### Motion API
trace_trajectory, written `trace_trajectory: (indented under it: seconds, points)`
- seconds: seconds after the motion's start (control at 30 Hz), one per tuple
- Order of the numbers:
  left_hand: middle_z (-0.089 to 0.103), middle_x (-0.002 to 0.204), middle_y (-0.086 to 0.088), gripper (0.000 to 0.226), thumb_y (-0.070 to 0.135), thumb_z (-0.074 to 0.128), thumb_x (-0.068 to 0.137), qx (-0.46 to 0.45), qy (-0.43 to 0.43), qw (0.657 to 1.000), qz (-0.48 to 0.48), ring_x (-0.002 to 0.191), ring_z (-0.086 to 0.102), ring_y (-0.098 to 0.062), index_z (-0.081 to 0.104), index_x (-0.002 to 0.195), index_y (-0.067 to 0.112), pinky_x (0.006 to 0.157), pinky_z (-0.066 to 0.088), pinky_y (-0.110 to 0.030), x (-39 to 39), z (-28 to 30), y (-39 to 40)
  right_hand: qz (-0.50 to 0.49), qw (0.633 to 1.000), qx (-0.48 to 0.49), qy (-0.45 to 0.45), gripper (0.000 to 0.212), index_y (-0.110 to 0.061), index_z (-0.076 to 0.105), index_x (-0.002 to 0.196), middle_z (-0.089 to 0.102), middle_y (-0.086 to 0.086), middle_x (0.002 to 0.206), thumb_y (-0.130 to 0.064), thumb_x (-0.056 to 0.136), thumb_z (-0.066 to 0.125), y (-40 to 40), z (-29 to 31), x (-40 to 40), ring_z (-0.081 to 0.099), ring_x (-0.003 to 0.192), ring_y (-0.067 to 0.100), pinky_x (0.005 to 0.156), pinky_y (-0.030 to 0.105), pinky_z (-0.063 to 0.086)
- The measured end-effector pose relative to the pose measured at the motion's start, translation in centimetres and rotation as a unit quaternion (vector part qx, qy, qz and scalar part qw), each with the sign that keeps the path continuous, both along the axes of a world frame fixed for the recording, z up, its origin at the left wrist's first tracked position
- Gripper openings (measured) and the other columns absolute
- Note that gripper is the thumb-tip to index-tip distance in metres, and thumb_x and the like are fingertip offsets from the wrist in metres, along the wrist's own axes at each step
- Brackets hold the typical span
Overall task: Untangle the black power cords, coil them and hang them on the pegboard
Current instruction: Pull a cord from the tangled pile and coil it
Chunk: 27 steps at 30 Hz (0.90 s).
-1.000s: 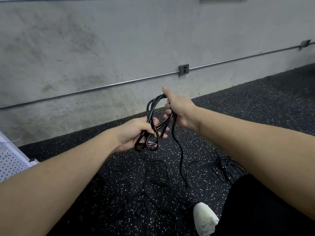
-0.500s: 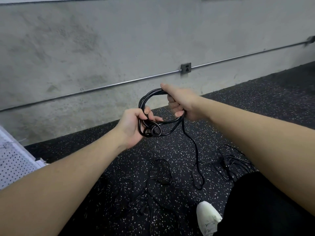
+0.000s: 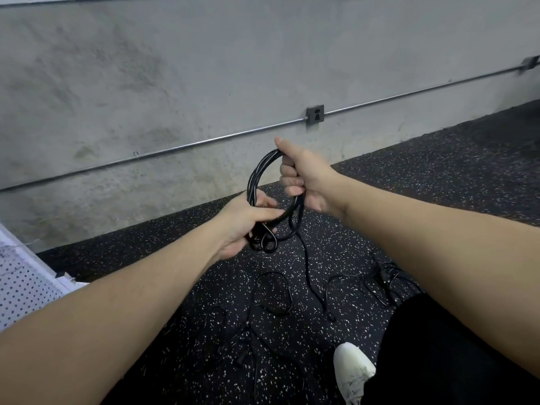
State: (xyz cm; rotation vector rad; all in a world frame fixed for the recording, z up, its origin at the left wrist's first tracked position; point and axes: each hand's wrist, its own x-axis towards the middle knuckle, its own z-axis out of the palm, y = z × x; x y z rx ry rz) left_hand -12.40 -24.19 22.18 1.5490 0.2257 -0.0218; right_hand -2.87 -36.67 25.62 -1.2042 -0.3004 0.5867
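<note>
Since half a second ago we see the coiled power cord stand taller and narrower, and its hanging tail has swung left. Our right hand is raised, fingers curled shut around the top of the coil, thumb pointing up. Our left hand grips the coil's lower end, thumb pressed across the strands. More black cords lie tangled on the speckled floor below, near the white shoe; the pegboard sits at the left edge.
</note>
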Motion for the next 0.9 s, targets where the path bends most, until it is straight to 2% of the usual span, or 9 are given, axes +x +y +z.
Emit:
trace_trajectory:
  seconds: [0.07,0.23,0.33,0.47,0.53,0.67,0.77,0.83,0.9]
  points:
    - [0.072,0.103,-0.001,0.042,-0.007,0.063,0.092,-0.038,-0.013,0.998,-0.038,0.107,0.072,-0.03,0.039,0.071,0.02,0.099,0.055,-0.053,-0.2,0.0,-0.1,-0.005,0.998,0.049,0.029,0.053,-0.024,0.028,0.062,0.021,-0.008,0.047,-0.045,0.102,0.054,0.0,0.1,0.0,0.015,0.035,0.004,0.032,0.017,0.009]
    - [0.069,0.126,-0.023,0.033,-0.013,0.036,0.094,-0.099,-0.012,0.987,-0.124,0.124,0.063,-0.041,0.047,0.082,0.016,0.112,0.044,-0.055,-1.1,0.4,-0.5,-0.028,0.998,0.052,0.007,0.055,-0.024,0.027,0.06,0.02,-0.008,0.046,-0.047,0.101,0.056,-0.5,0.2,-0.2,0.014,0.035,0.004,0.032,0.017,0.011]
    - [0.07,0.122,-0.026,0.033,-0.007,0.039,0.087,-0.132,0.005,0.98,-0.151,0.118,0.066,-0.043,0.059,0.103,0.014,0.111,0.046,-0.05,-1.4,0.9,-0.6,-0.052,0.998,0.034,-0.017,0.055,-0.024,0.029,0.06,0.022,-0.006,0.048,-0.049,0.101,0.056,-0.5,0.0,-0.2,0.017,0.037,0.006,0.033,0.018,0.016]
    - [0.067,0.112,-0.016,0.04,0.002,0.048,0.073,-0.144,0.01,0.971,-0.192,0.093,0.071,-0.035,0.079,0.095,0.015,0.117,0.033,-0.064,-1.7,0.8,-1.1,-0.065,0.996,0.001,-0.065,0.052,-0.024,0.034,0.061,0.026,-0.004,0.048,-0.051,0.101,0.052,-0.5,0.1,-0.5,0.025,0.039,0.01,0.04,0.023,0.033]
    - [0.063,0.111,-0.011,0.052,0.003,0.048,0.079,-0.138,0.029,0.965,-0.222,0.083,0.068,-0.026,0.077,0.118,0.022,0.113,0.038,-0.06,-1.7,0.4,-0.9,-0.075,0.994,-0.014,-0.076,0.05,-0.022,0.037,0.063,0.029,-0.003,0.046,-0.05,0.102,0.052,-0.6,-0.2,-0.8,0.029,0.039,0.012,0.044,0.025,0.039]
    - [0.064,0.093,-0.008,0.068,0.001,0.046,0.084,-0.059,0.052,0.956,-0.282,0.074,0.058,-0.015,0.059,0.141,0.036,0.075,0.047,-0.033,-1.5,0.2,-0.5,-0.08,0.992,-0.036,-0.089,0.046,-0.02,0.039,0.068,0.032,-0.004,0.044,-0.047,0.102,0.052,-0.7,-0.6,-0.8,0.033,0.039,0.013,0.045,0.025,0.042]
    - [0.05,0.076,-0.002,0.068,-0.003,0.04,0.087,-0.042,0.035,0.967,-0.248,0.068,0.05,-0.015,0.057,0.141,0.036,0.075,0.045,-0.035,-1.2,-0.2,-0.5,-0.084,0.99,-0.049,-0.098,0.046,-0.021,0.041,0.068,0.035,-0.004,0.047,-0.049,0.101,0.054,-0.5,-0.5,-0.7,0.037,0.041,0.013,0.048,0.027,0.045]
    - [0.049,0.073,-0.002,0.067,-0.008,0.035,0.093,-0.04,0.025,0.975,-0.218,0.069,0.054,-0.017,0.054,0.145,0.03,0.082,0.055,-0.039,-1.2,-0.6,-0.8,-0.082,0.989,-0.057,-0.106,0.046,-0.02,0.045,0.069,0.041,-0.003,0.05,-0.052,0.1,0.054,-0.3,-0.5,-0.6,0.047,0.047,0.014,0.055,0.03,0.051]
    - [0.054,0.073,-0.003,0.066,-0.012,0.034,0.096,-0.038,0.016,0.982,-0.183,0.075,0.062,-0.02,0.05,0.147,0.026,0.084,0.059,-0.039,-1.2,-0.7,-0.9,-0.061,0.992,-0.069,-0.085,0.05,-0.017,0.055,0.08,0.059,-0.001,0.061,-0.062,0.099,0.046,-0.1,-1.0,-0.5,0.063,0.067,0.02,0.071,0.037,0.058]
